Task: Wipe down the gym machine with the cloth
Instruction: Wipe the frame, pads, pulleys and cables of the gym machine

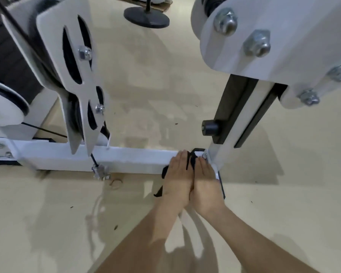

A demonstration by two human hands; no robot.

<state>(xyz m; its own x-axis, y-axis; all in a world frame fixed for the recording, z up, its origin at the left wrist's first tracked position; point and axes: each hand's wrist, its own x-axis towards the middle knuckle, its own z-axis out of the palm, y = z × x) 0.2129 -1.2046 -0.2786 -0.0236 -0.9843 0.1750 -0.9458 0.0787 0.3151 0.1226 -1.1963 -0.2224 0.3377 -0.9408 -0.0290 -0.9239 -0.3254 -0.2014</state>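
Note:
The white gym machine has a low horizontal base bar (126, 158) running across the floor. A dark cloth (191, 160) lies on the bar's right end, by the white upright post (236, 123). My left hand (180, 174) and my right hand (206, 180) lie side by side, flat on the cloth with straight fingers, pressing it onto the bar. Most of the cloth is hidden under the hands; a strip of it hangs down at the left (159, 191).
White pulley plates (77, 66) with a black cable hang close on the left. A bolted white bracket (264, 36) looms top right. A black bumper (210, 128) sticks out of the post. A cable clamp (100, 171) sits at the bar's front. A round black base (146, 18) stands on the beige floor behind.

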